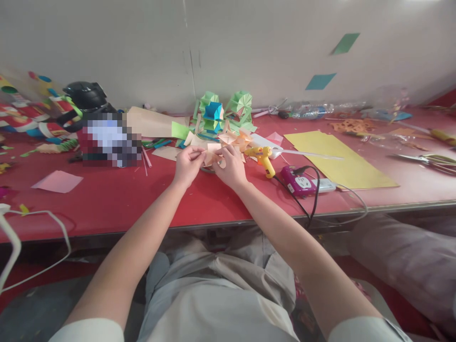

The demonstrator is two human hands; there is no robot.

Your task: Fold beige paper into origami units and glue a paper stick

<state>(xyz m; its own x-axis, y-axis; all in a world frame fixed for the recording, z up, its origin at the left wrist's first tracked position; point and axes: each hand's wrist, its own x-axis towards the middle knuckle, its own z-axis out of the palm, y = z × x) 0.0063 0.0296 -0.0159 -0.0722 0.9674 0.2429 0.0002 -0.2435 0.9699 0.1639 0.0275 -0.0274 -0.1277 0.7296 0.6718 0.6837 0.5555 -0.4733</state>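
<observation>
A small piece of pale peach paper is pinched between the fingers of my left hand and my right hand, a little above the red table. Both hands are closed on it, the left at its left side and the right at its right side. Behind them lie several folded peach paper pieces. Green folded paper shapes and a blue folded paper piece stand farther back. To the right of my right hand rests a yellow glue gun with a clear glue stick in it.
A purple power socket with black and white cables sits right of the glue gun. Beyond it are a yellow sheet, scissors and plastic bottles. Pink paper lies left. A person's leg shows at the right.
</observation>
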